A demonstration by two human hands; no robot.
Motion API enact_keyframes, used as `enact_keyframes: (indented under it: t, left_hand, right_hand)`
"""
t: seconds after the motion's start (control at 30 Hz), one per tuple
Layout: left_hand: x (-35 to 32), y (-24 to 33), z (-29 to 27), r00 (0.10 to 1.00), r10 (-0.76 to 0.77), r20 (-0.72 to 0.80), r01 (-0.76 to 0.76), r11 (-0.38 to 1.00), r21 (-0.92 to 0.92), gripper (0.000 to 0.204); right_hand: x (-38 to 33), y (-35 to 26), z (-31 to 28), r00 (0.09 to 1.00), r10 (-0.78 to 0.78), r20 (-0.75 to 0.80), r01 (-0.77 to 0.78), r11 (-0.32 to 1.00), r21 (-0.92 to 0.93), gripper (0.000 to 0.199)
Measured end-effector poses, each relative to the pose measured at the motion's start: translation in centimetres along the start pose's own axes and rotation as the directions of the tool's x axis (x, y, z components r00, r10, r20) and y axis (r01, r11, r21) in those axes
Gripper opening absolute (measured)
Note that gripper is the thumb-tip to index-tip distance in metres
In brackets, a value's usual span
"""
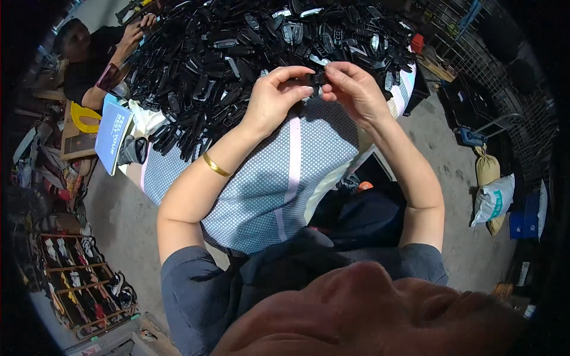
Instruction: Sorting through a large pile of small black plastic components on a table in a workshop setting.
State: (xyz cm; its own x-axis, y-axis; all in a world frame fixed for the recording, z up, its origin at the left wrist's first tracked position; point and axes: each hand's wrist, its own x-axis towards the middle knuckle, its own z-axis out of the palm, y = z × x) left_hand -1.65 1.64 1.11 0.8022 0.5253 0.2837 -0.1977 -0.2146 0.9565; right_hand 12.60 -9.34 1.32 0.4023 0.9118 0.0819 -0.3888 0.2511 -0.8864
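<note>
Item: small black plastic part — I am holding it pinched between both hands, just above the near edge of the big heap of black parts.

Left hand: I am curling it in from the left, thumb and forefinger closed on the part's left end, wrist bent back, a gold bangle sitting on the forearm.

Right hand: I am arching it over from the right, fingertips clenched on the part's other end.

Step in hand, as I judge it: fitting or checking one piece taken from the heap. The next move calls for steady fingertip pressure with both grips aligned.

Support: table under a dotted blue cloth.

Nearby: another person's hand at the far left — a blue book lying at the table's left edge.
</note>
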Motion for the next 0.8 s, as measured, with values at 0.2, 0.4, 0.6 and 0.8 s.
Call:
enact_keyframes:
  t: [0.2,0.4,0.6,0.8]
  left_hand:
    - [-0.2,0.0,-0.3,0.994,0.108,-0.026,-0.104,0.987,0.123,0.027]
    - [-0.3,-0.2,-0.2,0.997,0.044,-0.071,-0.036,0.994,0.105,0.030]
    - [-0.1,-1.4,0.4,0.997,-0.034,-0.073,0.015,0.968,-0.250,0.030]
    - [0.4,-0.5,-0.2,0.994,-0.106,0.003,0.096,0.895,-0.435,0.030]
  right_hand:
    - [-0.2,0.6,0.7,0.996,0.073,-0.054,-0.074,0.997,-0.016,0.022]
    - [-0.3,1.2,1.1,0.985,-0.171,-0.035,0.138,0.882,-0.451,0.020]
    - [0.4,3.7,0.3,0.906,-0.424,0.013,0.312,0.645,-0.698,0.018]
    - [-0.5,2.0,1.4,0.994,-0.107,0.020,0.098,0.797,-0.596,0.027]
